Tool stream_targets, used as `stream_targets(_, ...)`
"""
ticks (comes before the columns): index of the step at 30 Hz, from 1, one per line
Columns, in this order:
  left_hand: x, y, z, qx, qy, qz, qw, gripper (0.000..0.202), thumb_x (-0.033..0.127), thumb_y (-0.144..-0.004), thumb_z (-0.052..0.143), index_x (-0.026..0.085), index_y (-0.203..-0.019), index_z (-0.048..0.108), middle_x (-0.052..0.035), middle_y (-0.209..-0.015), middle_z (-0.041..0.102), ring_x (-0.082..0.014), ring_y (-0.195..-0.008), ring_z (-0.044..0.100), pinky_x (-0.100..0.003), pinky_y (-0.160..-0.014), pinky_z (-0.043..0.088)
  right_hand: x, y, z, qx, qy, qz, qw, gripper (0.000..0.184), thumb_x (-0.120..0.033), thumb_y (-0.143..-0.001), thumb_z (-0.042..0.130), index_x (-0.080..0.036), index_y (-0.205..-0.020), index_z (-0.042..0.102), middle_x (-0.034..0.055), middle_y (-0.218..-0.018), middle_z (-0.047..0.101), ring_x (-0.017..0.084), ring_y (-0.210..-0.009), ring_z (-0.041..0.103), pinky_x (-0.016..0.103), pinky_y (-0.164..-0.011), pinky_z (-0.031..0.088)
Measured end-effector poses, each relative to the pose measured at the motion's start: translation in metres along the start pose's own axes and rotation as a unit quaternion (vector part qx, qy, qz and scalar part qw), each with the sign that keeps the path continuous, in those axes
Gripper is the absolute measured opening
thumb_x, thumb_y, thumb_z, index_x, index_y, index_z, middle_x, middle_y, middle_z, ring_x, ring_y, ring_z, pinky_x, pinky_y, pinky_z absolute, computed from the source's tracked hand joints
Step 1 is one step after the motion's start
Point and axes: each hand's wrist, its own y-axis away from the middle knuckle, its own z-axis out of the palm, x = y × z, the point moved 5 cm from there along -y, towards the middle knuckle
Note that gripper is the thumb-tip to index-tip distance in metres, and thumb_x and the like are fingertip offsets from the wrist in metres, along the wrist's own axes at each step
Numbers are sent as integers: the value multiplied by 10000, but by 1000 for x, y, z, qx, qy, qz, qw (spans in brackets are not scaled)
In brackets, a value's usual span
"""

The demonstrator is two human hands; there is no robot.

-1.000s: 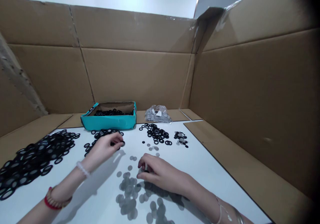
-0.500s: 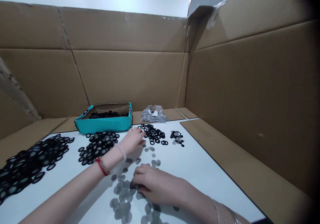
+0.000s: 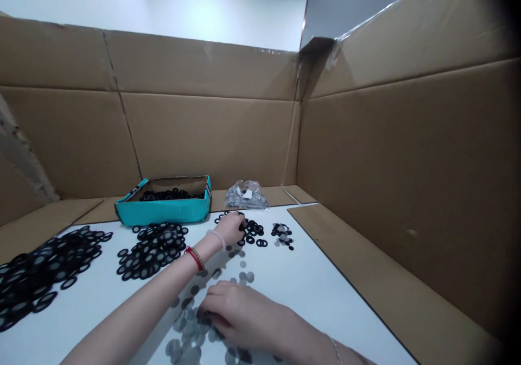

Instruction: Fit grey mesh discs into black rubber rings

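My left hand (image 3: 231, 228) reaches to the small pile of black rings (image 3: 253, 229) at the back. Its fingers are curled down among them, and a dark bit shows at the fingertips, though I cannot tell what it is. Nearer to me, my right hand (image 3: 240, 312) rests low over the scattered grey translucent discs (image 3: 188, 327). Its fingers are bent together, with their tips over the discs; whatever they pinch is hidden beneath. More loose discs (image 3: 244, 277) lie between the two hands.
At left lie a large pile of black rings with pale centres (image 3: 52, 267) and a second such pile (image 3: 154, 250). Behind stand a teal box (image 3: 163, 212) holding black rings and a clear plastic bag (image 3: 246, 195). A mixed cluster (image 3: 282, 233) lies right. Cardboard walls (image 3: 220, 137) surround the white board.
My left hand has moved right, onto the black rings, and its fingers have curled in. My right hand has shifted slightly left over the grey discs. The view has tilted up a little.
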Motion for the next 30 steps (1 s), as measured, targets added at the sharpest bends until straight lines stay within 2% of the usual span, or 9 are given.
stream_targets(3,-4,-1,-3,6,79,-30,996,110,168,-674,547,146,-757,615,-82,-763,653,-228,-737,599,-295,-650,436,5,0,-5,39,-97,38,994,283,-57,-783,449,-194,-988,587,38,-929,616,165,-862,557,231,-765,432)
stream_targets(6,-9,16,-14,14,163,-50,985,155,174,-674,533,147,-823,566,-39,-718,624,-183,-681,586,-256,-602,436,18,-3,-9,98,-220,98,966,234,-79,-772,503,-185,-952,608,31,-895,617,145,-786,576,218,-705,450)
stream_targets(9,-14,57,-29,17,232,-61,971,216,177,-672,518,165,-887,511,7,-695,575,-146,-649,557,-230,-581,426,34,-6,-13,171,-338,146,914,161,-139,-737,591,-160,-895,613,22,-798,604,141,-731,571,230,-669,455)
stream_targets(12,-16,108,-36,3,294,-78,953,200,185,-700,480,166,-899,490,40,-620,505,-121,-574,518,-216,-536,399,42,-9,-17,224,-432,167,858,175,-228,-715,638,-148,-866,601,16,-756,588,141,-713,562,240,-645,456)
stream_targets(14,-16,134,-34,-8,414,-109,904,218,207,-706,513,171,-919,490,46,-620,489,-115,-570,499,-224,-553,389,43,-10,-17,232,-463,176,837,211,-295,-706,653,-149,-846,595,13,-739,582,139,-691,558,236,-608,454)
stream_targets(16,-12,150,-32,-10,484,-121,866,206,240,-709,549,176,-901,510,42,-632,489,-116,-586,491,-234,-577,385,43,-10,-15,232,-467,185,833,243,-347,-705,658,-152,-833,590,14,-731,580,141,-677,556,231,-574,449)
stream_targets(22,9,158,-29,-27,561,-152,813,258,267,-674,602,184,-895,500,44,-650,480,-111,-574,474,-240,-570,363,52,-9,-10,266,-404,186,855,215,-339,-727,653,-155,-801,569,26,-777,590,147,-722,563,248,-647,452)
stream_targets(27,8,162,-32,-4,578,-194,792,195,206,-663,590,179,-828,487,54,-638,487,-112,-606,511,-237,-603,375,59,-9,-5,260,-396,198,858,249,-352,-711,669,-155,-791,540,11,-733,565,135,-675,546,244,-620,443)
stream_targets(30,7,163,-32,6,588,-203,783,172,222,-678,601,173,-804,495,41,-657,507,-121,-638,533,-244,-622,394,59,-9,-3,259,-394,196,860,252,-354,-713,666,-159,-787,524,3,-720,550,128,-661,534,243,-615,440)
